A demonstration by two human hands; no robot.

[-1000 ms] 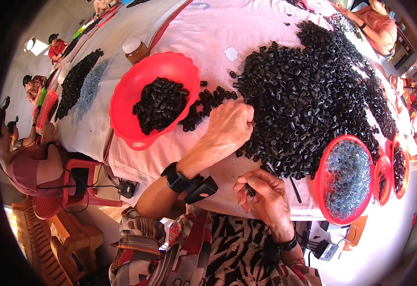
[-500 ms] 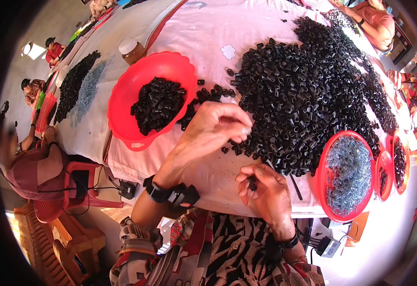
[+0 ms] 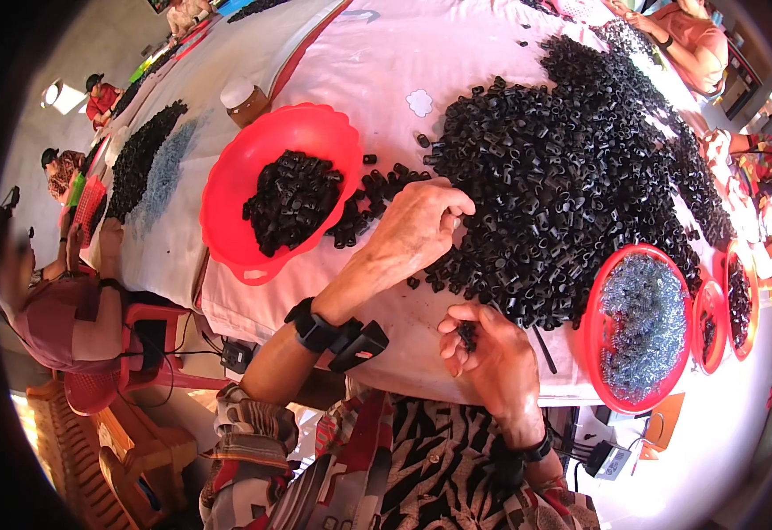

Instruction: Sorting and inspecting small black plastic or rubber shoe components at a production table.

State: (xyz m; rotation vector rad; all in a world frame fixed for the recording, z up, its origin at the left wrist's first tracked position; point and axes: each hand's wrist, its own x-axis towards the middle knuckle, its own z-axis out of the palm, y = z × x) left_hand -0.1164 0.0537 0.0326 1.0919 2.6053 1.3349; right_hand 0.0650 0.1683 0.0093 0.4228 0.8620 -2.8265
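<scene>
A large pile of small black plastic ring-like pieces spreads over the pink-covered table. At its left edge is my left hand, its fingers curled and pinched together; what lies between the fingertips, if anything, is hidden. Closer to me, my right hand is turned palm up with bent fingers around a small black plastic piece. A red scalloped basin left of my left hand contains a heap of similar black pieces. More loose ones lie between basin and pile.
At the right table edge stands a red basket of small clear bluish pieces, with smaller red baskets beyond. A dark stick lies near my right hand. A lidded jar stands behind the basin. Other people sit around the tables.
My left hand has shifted slightly right and forward against the pile, and its fingers have curled in more. The right hand stays nearly in place, still around the black piece.
</scene>
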